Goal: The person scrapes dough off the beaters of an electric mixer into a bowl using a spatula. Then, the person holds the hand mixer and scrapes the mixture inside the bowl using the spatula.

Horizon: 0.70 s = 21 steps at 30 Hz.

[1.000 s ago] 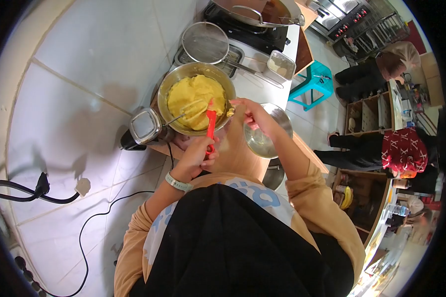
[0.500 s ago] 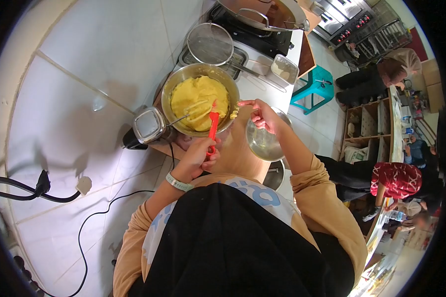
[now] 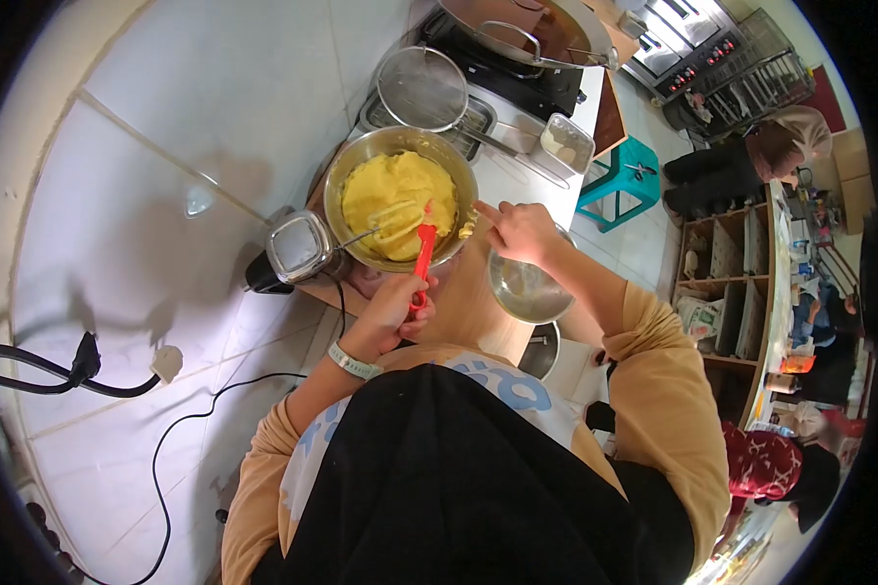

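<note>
A metal bowl [image 3: 337, 180] holds a mound of thick yellow dough-like mixture [image 3: 395, 190]. The fingers of my left hand [image 3: 392, 310] are wrapped round the handle of a red spatula [image 3: 424, 249], whose tip rests in the mixture. A hand mixer [image 3: 298, 249] stands left of the bowl, with its beaters reaching into the mixture. My right hand [image 3: 522, 232] is at the bowl's right rim, its index finger stretched toward a smear of yellow mixture [image 3: 468, 226] there and its other fingers curled. Whether the fingertip touches the smear is hard to tell.
Below my right hand sits another metal bowl [image 3: 527, 288]. Behind are a strainer [image 3: 422, 90], a clear container [image 3: 566, 144] and a large pan [image 3: 527, 29] on a stove. A teal stool [image 3: 622, 183] stands right. Other people are at the far right; a black cord [image 3: 166, 487] hangs left.
My right hand has turned and its fingers have curled in more, staying by the rim. The left hand and spatula are nearly unmoved. A person in red at the right has shifted down the view.
</note>
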### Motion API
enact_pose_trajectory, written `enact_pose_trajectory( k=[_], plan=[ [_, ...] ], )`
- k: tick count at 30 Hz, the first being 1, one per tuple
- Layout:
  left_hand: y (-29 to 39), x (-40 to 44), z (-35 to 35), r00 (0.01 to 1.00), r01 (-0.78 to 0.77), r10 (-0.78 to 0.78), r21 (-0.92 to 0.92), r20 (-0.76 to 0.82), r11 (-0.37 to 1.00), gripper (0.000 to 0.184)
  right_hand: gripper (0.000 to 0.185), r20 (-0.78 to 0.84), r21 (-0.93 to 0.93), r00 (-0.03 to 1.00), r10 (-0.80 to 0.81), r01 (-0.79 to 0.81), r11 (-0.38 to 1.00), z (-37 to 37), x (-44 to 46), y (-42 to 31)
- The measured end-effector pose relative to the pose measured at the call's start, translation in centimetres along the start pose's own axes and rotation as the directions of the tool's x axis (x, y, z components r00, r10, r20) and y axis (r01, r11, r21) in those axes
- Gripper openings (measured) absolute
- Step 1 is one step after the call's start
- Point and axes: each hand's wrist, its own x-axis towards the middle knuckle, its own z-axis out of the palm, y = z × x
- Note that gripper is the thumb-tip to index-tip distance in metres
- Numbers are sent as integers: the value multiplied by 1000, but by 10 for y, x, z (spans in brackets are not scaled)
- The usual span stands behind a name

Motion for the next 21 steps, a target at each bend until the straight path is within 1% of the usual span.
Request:
enact_pose_trajectory(
  k=[2, 5, 8, 11, 13, 14, 15, 17, 18, 21],
  plan=[
    [0, -1, 0, 1000, 19, -19, 7, -10, 1000, 22, 40, 8, -43, 999, -45, 45, 998, 10, -2, 4],
    [-1, 0, -5, 1000, 8, -7, 75, -18, 997, 27, 34, 81, -81, 996, -46, 52, 995, 9, -3, 2],
    [-1, -3, -6, 1000, -25, 27, 136, -14, 990, 30, 29, 196, 3, 978, 70, -72, 997, -34, -9, -24],
    [3, -10, -8, 994, -41, 64, 237, -92, 971, 30, 26, 445, 196, 892, 75, -179, 964, -23, -18, -65],
    [8, -12, -14, 993, -62, 85, 243, -83, 968, 29, 28, 457, 405, 878, -139, -67, 912, 11, -25, -93],
    [11, -13, -16, 992, -74, 96, 245, -79, 967, 29, 32, 256, 425, 960, -116, -4, 905, 25, -33, -114],
    [12, -14, -18, 991, -88, 111, 255, -77, 963, 27, 39, 44, 433, 995, -91, 63, 899, 39, -38, -132],
    [14, -17, -21, 987, -115, 141, 275, -77, 955, 23, 40, 49, 455, 992, 119, -128, 881, 79, -32, -154],
    [14, -20, -24, 986, -120, 148, 291, -75, 949, 21, 40, 56, 472, 973, 225, -225, 853, 94, -30, -162],
    [15, -24, -28, 983, -131, 166, 347, -73, 929, 18, 40, -43, 562, 963, 264, -195, 803, 114, -31, -164]
  ],
)
